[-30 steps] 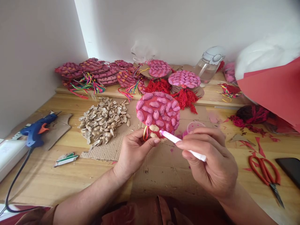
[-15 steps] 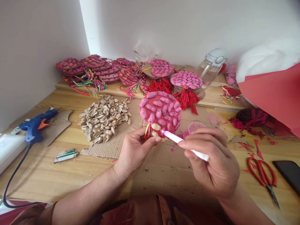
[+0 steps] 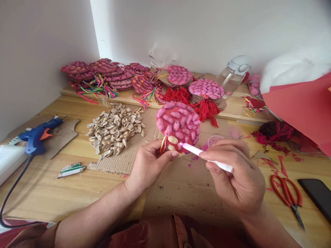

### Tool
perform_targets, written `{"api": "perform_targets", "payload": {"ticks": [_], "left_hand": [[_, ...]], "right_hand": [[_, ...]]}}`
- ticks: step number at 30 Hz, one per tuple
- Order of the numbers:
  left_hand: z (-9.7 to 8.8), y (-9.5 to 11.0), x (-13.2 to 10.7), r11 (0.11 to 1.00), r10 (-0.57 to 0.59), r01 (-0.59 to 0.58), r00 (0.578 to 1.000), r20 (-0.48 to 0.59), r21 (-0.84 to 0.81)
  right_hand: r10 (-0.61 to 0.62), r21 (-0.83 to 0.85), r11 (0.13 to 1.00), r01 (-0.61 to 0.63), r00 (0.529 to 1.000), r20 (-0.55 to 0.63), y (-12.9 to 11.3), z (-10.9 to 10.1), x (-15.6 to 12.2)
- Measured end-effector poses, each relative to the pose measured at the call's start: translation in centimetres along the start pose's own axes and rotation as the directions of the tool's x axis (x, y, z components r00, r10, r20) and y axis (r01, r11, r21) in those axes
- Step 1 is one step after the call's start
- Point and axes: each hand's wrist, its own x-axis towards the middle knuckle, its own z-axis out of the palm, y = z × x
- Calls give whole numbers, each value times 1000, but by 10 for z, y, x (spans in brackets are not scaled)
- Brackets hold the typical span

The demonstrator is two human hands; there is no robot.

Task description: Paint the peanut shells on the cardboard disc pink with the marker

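Observation:
Between the thumb and fingers of my left hand (image 3: 151,165) is the lower left edge of a round red disc (image 3: 178,125) covered with pink-painted peanut shells. A few bare tan shells (image 3: 172,140) show near its lower edge, and a yellow and pink cord loop (image 3: 163,144) hangs beside my fingers. My right hand (image 3: 235,175) grips a white paint pen (image 3: 207,159) with a pink tip. That tip touches the disc's lower part, by a shell that is partly pink. Behind my right fingers a small clear cup (image 3: 215,140) is partly hidden.
Loose peanut shells (image 3: 116,129) lie heaped on cardboard (image 3: 121,165) at left, near a blue glue gun (image 3: 38,136). Finished discs with tassels (image 3: 147,86) line the back ledge beside a water bottle (image 3: 234,75). Red-handled scissors (image 3: 287,193) and a phone (image 3: 318,196) are at right.
The pen tip stays at the disc's lower part, with slightly more pink around it. The disc and right hand have shifted slightly right in view; the grips are unchanged.

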Motion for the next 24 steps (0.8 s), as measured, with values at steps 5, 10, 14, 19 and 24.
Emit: {"api": "perform_targets", "payload": {"ticks": [5, 10, 14, 19, 24], "left_hand": [[0, 0, 0, 1000, -10, 10, 1000, -13, -5], [0, -1, 1, 1000, 8, -8, 1000, -4, -19], [0, -3, 0, 1000, 9, -9, 1000, -8, -6], [-1, -4, 0, 1000, -10, 10, 1000, 3, -17], [-1, -4, 0, 1000, -17, 17, 1000, -8, 2]], "right_hand": [[54, 12, 998, -54, 998, -40, 2, 2, -4], [114, 54, 993, -109, 990, -87, 4, 5, -9], [157, 97, 984, -151, 985, -64, 2, 6, -10], [185, 116, 977, -181, 982, -30, -2, 8, -9], [165, 67, 985, -161, 985, -57, -2, 9, -8]]}}
